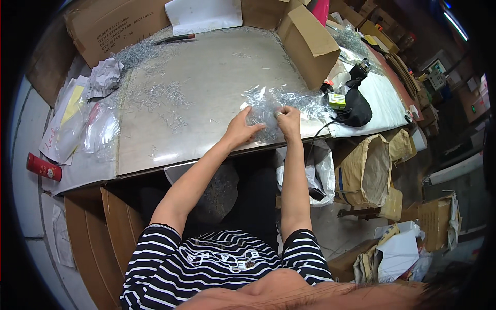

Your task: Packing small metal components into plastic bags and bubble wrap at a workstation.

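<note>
Near the front edge of the worktable [201, 67], a crumpled clear plastic bag [266, 108] lies between my two hands. My right hand [289, 123] pinches its right part, fingers closed. On the bag's left side is my left hand [242, 128], thumb and forefinger spread apart at the plastic. The lower fingers of that hand are partly hidden. Small shiny slivers [175, 123] are scattered to the left, too small to name. More clear plastic [310, 106] spreads out right of my right hand.
Cardboard boxes [116, 26] wall the far side, and an open carton [310, 44] stands at right. A black pouch [356, 108] with a cord sits near the right edge. Crumpled paper [105, 77] and a red can [44, 167] are at left; sacks [364, 170] stand below right.
</note>
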The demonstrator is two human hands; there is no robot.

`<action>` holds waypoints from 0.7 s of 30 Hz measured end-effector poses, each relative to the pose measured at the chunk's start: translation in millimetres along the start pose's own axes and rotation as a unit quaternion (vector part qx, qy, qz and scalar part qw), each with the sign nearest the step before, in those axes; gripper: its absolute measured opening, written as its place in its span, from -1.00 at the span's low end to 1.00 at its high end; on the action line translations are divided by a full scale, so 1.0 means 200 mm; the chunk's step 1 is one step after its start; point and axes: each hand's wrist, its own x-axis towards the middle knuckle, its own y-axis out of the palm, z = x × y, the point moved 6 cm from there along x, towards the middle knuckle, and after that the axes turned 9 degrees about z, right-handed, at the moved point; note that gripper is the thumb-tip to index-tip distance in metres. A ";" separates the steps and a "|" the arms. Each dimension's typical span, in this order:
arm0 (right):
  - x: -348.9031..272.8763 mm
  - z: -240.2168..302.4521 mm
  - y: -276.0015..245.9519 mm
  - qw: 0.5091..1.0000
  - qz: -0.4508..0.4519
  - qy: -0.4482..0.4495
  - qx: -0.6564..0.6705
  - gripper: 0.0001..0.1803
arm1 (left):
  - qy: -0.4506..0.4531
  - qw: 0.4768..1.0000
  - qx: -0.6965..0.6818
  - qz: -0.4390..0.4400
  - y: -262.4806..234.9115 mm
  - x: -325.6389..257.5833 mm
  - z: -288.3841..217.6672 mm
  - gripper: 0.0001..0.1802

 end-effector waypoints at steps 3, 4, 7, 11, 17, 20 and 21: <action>0.00 0.01 0.03 0.999 -0.014 0.022 0.025 -0.91 | 0.018 1.000 -0.007 -0.015 -0.01 0.00 0.00 -0.07; 0.00 0.01 0.04 0.998 -0.020 0.044 0.033 -0.91 | 0.013 1.000 -0.010 -0.015 -0.02 0.00 0.01 -0.07; 0.06 -0.05 0.04 0.997 -0.038 0.016 0.067 -0.78 | 0.029 0.999 0.009 -0.026 -0.02 0.02 0.01 -0.08; 0.14 -0.07 0.04 0.995 -0.073 0.009 0.063 -0.61 | 0.097 0.976 0.173 -0.094 -0.02 0.07 0.02 -0.09; 0.13 0.11 0.11 0.977 0.130 0.145 0.088 -0.45 | 0.104 0.978 0.152 -0.095 -0.03 0.03 0.00 -0.07; 0.18 0.07 0.11 0.980 0.153 0.102 0.073 -0.50 | 0.106 0.972 0.182 -0.109 -0.01 0.01 -0.02 -0.10; 0.18 0.10 0.11 0.980 0.155 0.102 0.074 -0.50 | 0.104 0.971 0.183 -0.110 -0.01 0.01 -0.02 -0.10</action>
